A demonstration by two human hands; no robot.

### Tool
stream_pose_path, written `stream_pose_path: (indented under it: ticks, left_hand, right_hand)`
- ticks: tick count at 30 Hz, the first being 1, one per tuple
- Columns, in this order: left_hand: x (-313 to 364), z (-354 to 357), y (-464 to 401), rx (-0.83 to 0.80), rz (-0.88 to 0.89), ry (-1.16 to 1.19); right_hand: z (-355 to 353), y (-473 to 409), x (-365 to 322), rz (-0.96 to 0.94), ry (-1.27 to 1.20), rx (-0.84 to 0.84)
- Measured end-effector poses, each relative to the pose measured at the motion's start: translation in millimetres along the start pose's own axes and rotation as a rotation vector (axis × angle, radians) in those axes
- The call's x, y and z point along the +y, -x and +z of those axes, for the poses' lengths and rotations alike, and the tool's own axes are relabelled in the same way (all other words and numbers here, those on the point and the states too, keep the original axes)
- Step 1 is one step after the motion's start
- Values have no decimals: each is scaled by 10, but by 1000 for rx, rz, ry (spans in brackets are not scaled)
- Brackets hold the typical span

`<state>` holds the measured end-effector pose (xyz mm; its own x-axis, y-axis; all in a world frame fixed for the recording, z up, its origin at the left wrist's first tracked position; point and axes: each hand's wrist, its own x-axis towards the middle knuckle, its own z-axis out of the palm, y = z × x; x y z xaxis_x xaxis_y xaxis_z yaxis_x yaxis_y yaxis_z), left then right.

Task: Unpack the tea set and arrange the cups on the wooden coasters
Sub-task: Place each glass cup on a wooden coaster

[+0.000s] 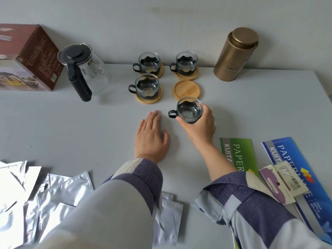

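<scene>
My right hand (201, 124) grips a glass cup with a black holder (188, 110), upright, just in front of the one bare wooden coaster (186, 90). Three more glass cups stand on their own round wooden coasters: back left (149, 62), back right (186, 62) and front left (147, 86). All their handles point left. My left hand (151, 137) lies flat on the grey table (71, 126), palm down, fingers together, holding nothing, left of the held cup.
A glass teapot with black lid and handle (82, 69) stands left of the cups, beside a brown cardboard box (27, 58). A gold tin (235, 54) stands at the back right. Silver foil pouches (36, 194) lie front left; green and blue paper packs (291, 168) front right.
</scene>
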<state>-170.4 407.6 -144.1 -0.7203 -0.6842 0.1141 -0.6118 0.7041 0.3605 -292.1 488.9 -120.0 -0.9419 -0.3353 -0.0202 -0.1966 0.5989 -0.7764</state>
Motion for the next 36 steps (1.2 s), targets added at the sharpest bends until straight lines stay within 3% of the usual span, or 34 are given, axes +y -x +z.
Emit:
stream_pose_path:
  ticks: [11, 27, 36]
  left_hand:
    - [10, -18, -7, -6, -2, -8]
    - [-14, -5, -24, -21, -15, -4]
    - [-16, -21, -20, -18, 1, 14]
  right_hand:
    - [-31, -534, -317, 2, -161, -7]
    - [221, -819, -280, -57, -11, 0]
    - [186, -731, -268, -43, -48, -30]
